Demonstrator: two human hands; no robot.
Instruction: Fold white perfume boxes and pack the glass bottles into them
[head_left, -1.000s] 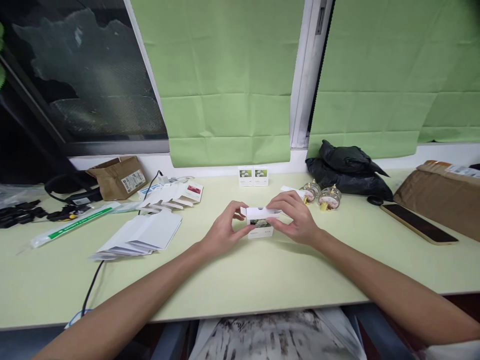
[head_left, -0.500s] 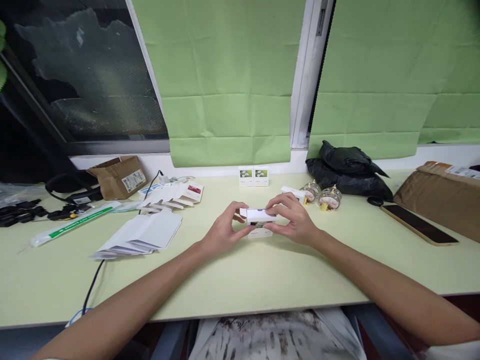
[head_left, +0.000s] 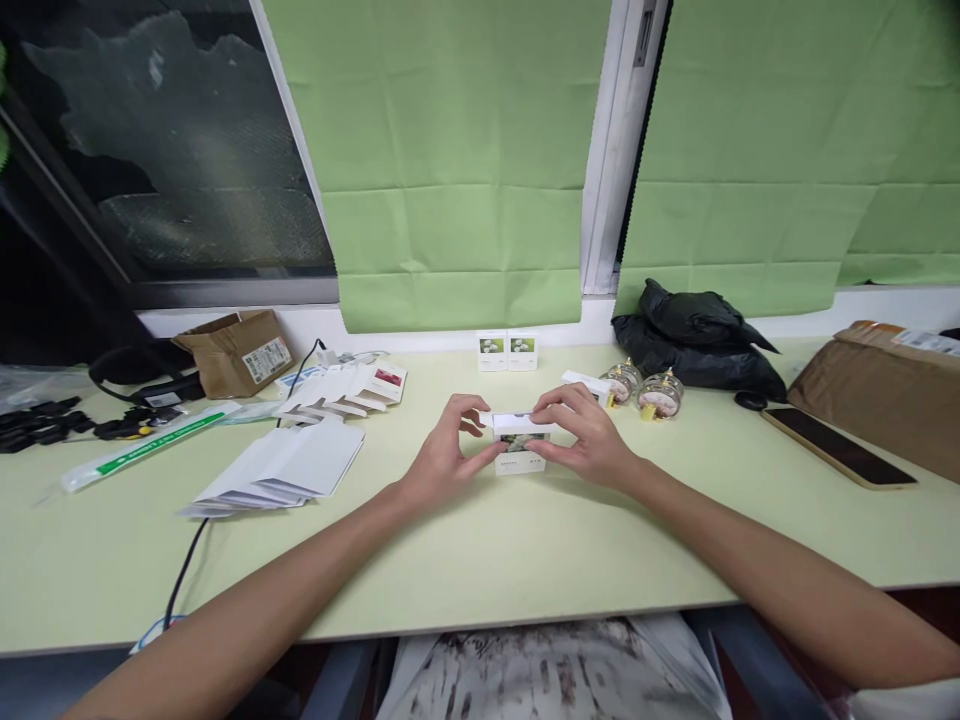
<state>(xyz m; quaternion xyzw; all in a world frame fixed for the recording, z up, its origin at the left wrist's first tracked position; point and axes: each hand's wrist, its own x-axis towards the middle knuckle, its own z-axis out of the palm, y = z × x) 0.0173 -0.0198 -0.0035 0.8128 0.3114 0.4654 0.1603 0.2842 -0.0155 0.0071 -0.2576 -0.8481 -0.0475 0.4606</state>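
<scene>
A small white box (head_left: pixel 520 464) with a green-and-white flower picture on its front stands on the table between my hands. My left hand (head_left: pixel 444 455) is at its left side, thumb on the front edge and fingers curled by a small white side flap. From the right, my right hand (head_left: pixel 589 437) grips the box, with fingers over the top and thumb against the front. Part of the box top and its right side are hidden by the right hand.
Two similar boxes (head_left: pixel 508 352) stand by the wall. Folded white cartons (head_left: pixel 289 465) lie left. To the right are glass jars (head_left: pixel 660 396), a white box (head_left: pixel 587 386), a black plastic bag (head_left: pixel 694 345), a phone (head_left: pixel 840 448) and a brown parcel (head_left: pixel 885 395).
My left fingers have lifted slightly at the left flap, and both thumbs have shifted up a little. More of the box's front picture shows now.
</scene>
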